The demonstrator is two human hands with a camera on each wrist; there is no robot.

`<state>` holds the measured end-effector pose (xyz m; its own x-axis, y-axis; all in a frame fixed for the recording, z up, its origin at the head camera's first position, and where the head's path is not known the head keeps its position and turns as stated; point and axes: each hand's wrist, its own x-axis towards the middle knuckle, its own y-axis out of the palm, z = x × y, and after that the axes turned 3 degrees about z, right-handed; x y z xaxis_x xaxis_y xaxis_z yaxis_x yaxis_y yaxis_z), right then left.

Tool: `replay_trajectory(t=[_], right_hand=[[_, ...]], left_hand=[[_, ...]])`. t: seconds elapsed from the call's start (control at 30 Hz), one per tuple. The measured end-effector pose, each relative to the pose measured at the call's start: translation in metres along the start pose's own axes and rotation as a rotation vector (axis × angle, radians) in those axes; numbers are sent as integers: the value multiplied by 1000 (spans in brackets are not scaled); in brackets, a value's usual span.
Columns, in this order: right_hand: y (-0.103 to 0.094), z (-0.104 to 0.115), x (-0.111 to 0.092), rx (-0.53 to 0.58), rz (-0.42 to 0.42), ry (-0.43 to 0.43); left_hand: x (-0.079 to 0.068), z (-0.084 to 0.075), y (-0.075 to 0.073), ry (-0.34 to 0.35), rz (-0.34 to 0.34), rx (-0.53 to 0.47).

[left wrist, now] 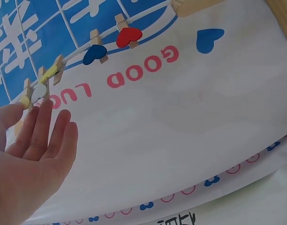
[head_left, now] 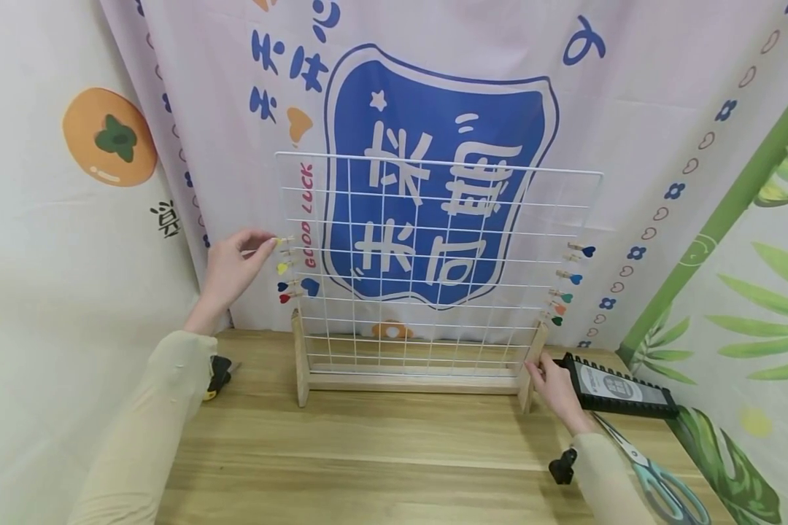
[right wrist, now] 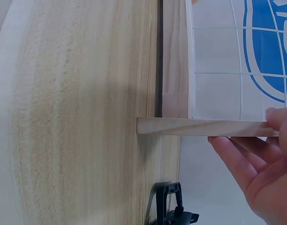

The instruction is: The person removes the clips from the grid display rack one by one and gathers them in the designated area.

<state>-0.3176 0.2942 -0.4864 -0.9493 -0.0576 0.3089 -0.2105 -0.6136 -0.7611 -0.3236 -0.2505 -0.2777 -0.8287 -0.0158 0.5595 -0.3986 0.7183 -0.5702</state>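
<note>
A white wire grid (head_left: 417, 254) stands upright in a wooden stand (head_left: 414, 383). At its left edge my left hand (head_left: 235, 264) pinches a small clothespin with a yellow heart (left wrist: 25, 101) between thumb and fingers. Along that same edge sit clothespins with a white heart (left wrist: 39, 93), another yellow heart (left wrist: 49, 73), a blue heart (left wrist: 94, 54) and a red heart (left wrist: 129, 37). My right hand (head_left: 557, 390) grips the stand's right wooden upright (right wrist: 204, 126), thumb on one side and fingers on the other. Several heart clothespins (head_left: 570, 278) line the grid's right edge.
Right of the stand lies a black ridged-edge case with a grey label (head_left: 620, 388), beside scissors with teal handles (head_left: 670, 492). A small black object (head_left: 562, 467) is near my right sleeve. A black-and-yellow tool (head_left: 218, 377) lies at left. A printed curtain (head_left: 630, 146) hangs behind.
</note>
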Motion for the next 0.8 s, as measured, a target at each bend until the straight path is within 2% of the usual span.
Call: replay_trajectory(t=[0.5, 0.8], right_hand=[[3, -2, 1, -18, -53, -36], [5, -4, 2, -27, -71, -56]], left_hand=[[1, -1, -2, -26, -27, 20], [2, 1, 1, -31, -92, 30]])
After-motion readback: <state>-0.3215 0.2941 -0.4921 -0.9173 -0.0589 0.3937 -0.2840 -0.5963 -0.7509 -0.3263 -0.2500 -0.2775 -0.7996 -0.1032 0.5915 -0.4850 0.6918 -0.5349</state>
